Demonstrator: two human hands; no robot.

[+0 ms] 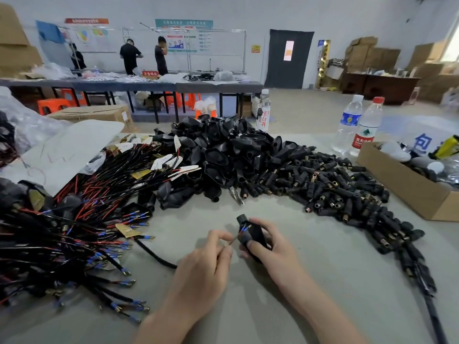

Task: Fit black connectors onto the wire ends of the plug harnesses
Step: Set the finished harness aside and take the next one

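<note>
Wires (82,219): black and red plastic insulation, glossy; blue sleeves; bare metal tips.
Shells (223,150): black moulded plastic, smooth, soft sheen.
Held shell (252,235): the same black plastic, smooth.
Connectors (335,192): black plastic, matt; brass-coloured metal ends.
Table (310,281): grey-green covering, matt, even.
Box (407,192): brown cardboard, matt.
Bottles (365,130): clear plastic, glossy.

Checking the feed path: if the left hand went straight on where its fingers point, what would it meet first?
Likely the black connector in the right hand, just beyond the wire the left hand pinches.
</note>
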